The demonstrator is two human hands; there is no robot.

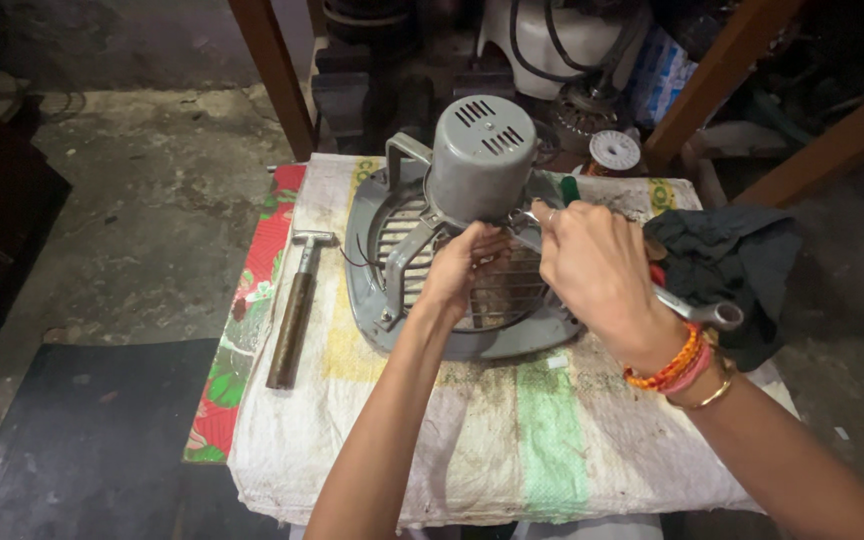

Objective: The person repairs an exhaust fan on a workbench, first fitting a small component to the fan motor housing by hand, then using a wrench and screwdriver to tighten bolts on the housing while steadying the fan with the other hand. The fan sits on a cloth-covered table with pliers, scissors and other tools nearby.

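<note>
No containers in use. One grey fan unit (452, 270) lies flat on the bench (492, 440), which is covered by a white woven sack cloth; its round motor housing (482, 155) points up from the grille (497, 290). One hammer (294, 310) lies left of the fan, head far, handle near. One dark rag (727, 265) sits at the right edge of the bench. One white spool (614, 150) stands beyond the far edge.

Left hand (462, 265) reaches in from the near side, fingers curled and pressed on the grille just below the motor housing. Right hand (597, 270) comes from the right, clenched around one metal wrench (682, 305); the wrench's far end is at the base of the housing, its near end sticks out past the wrist. Bangles and thread bands on the right wrist.
</note>
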